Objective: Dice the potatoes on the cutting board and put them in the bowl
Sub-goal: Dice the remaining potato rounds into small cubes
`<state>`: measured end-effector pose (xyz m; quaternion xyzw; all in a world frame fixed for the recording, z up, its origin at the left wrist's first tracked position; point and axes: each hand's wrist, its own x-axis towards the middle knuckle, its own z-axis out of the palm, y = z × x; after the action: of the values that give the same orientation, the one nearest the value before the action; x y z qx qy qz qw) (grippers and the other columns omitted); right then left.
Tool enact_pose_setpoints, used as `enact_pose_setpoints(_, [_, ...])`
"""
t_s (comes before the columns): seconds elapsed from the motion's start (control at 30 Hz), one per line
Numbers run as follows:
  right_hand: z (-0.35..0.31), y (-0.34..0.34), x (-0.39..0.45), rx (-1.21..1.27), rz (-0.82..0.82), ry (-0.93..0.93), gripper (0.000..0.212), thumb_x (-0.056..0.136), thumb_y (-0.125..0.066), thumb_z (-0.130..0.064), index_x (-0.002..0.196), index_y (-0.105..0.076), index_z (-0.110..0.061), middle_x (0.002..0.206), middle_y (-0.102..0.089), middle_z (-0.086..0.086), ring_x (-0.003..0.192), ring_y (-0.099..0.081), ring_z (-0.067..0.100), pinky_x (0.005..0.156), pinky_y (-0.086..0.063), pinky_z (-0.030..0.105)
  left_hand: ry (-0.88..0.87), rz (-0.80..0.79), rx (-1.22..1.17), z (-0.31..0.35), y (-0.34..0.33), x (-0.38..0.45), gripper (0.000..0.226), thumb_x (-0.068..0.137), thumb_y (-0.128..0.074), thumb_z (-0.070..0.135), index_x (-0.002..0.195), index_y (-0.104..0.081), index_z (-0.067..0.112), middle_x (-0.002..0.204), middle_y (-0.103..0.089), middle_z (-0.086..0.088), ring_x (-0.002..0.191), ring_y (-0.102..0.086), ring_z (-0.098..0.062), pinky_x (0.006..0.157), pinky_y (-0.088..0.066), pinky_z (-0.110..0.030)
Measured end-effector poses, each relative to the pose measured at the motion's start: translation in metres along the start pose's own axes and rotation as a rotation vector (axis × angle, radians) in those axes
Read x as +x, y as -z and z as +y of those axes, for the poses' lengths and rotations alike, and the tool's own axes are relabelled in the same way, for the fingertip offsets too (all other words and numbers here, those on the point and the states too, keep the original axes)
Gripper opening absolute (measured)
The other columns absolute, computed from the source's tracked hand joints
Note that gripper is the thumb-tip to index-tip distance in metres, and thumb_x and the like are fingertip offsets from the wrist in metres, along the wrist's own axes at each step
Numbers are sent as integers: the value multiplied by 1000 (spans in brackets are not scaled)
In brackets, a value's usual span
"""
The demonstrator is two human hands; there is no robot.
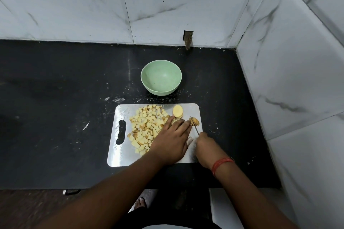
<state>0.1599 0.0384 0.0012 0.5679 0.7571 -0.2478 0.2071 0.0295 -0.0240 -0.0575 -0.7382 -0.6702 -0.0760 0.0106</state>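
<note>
Two hands: left hand (172,142) presses potato (194,121), right hand (205,146) probably grips knife (194,125).

I see the board (119,156) on the counter (55,117) near me, with the bowl (161,80) just beyond its far edge, apart from it. The dice (147,128) are heaped on the board's left and middle. A slice (177,111) lies at the far right. My left hand (172,143) rests right of the heap, and my right hand (205,148) holds the knife (194,126) at the board's right edge.
</note>
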Motion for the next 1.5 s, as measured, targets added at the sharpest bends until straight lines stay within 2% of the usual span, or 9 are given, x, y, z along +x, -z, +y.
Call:
enact_pose_setpoints(0.07, [-4,2,3,-36,-33,-63,45,96,-46,-13,139,-32,-5,134,-52,16,122,-55,28,98,-44,36,2,-6,2,0,0,0,58,107,-30,46,150,-48,11,154,-46,-5,141,-39,-26,125,-18,-52])
enact_pose_setpoints(0.3, [8,5,-9,14,-2,163,32,98,-40,-9,127,-41,2,117,-57,21,108,-58,37,89,-48,42,7,-24,11,2,2,0,59,107,-30,46,150,-49,11,154,-43,-4,141,-39,-26,124,-18,-52])
enact_pose_setpoints(0.7, [36,-21,-32,89,-70,73,27,98,-43,-11,124,-45,-4,113,-62,15,100,-63,25,80,-46,31,-5,-46,39,2,5,-1,60,107,-26,47,150,-47,10,154,-44,-6,143,-37,-28,125,-17,-53])
enact_pose_setpoints(0.93, [36,10,-20,532,241,146,16,103,-39,-26,100,-51,-14,95,-63,5,84,-62,18,72,-49,32,-6,-42,57,2,4,-2,63,107,-26,50,149,-49,8,151,-49,-11,143,-39,-30,124,-19,-52])
enact_pose_setpoints(1.0, [28,19,2,553,335,159,15,103,-41,-23,99,-54,-16,95,-63,3,82,-61,15,66,-45,28,-25,-35,79,2,5,-1,65,107,-28,52,146,-52,7,148,-53,-11,141,-42,-30,124,-20,-53])
enact_pose_setpoints(1.07, [20,24,23,511,404,182,15,100,-44,-17,100,-58,-15,101,-61,3,88,-59,18,72,-46,29,-46,-32,92,2,7,1,67,106,-29,55,144,-55,6,144,-56,-12,140,-44,-32,123,-20,-54])
enact_pose_setpoints(1.17, [14,23,43,433,387,186,16,95,-48,-12,102,-62,-13,106,-58,5,92,-58,23,83,-49,32,-49,-25,82,1,10,4,71,106,-23,58,144,-54,7,143,-57,-12,140,-44,-32,124,-19,-55])
enact_pose_setpoints(1.37, [11,12,42,391,405,201,13,89,-53,-7,79,-54,-16,90,-58,4,80,-57,24,70,-47,32,26,-122,-78,-5,23,14,83,95,-6,58,152,-46,12,152,-49,-4,148,-32,-26,126,1,-45])
enact_pose_setpoints(1.5, [12,4,34,499,358,157,10,90,-55,-16,80,-55,-15,82,-64,7,76,-61,27,69,-52,36,-26,-149,-138,-15,26,19,77,96,-9,53,148,-51,15,148,-53,0,146,-33,-23,126,-5,-44])
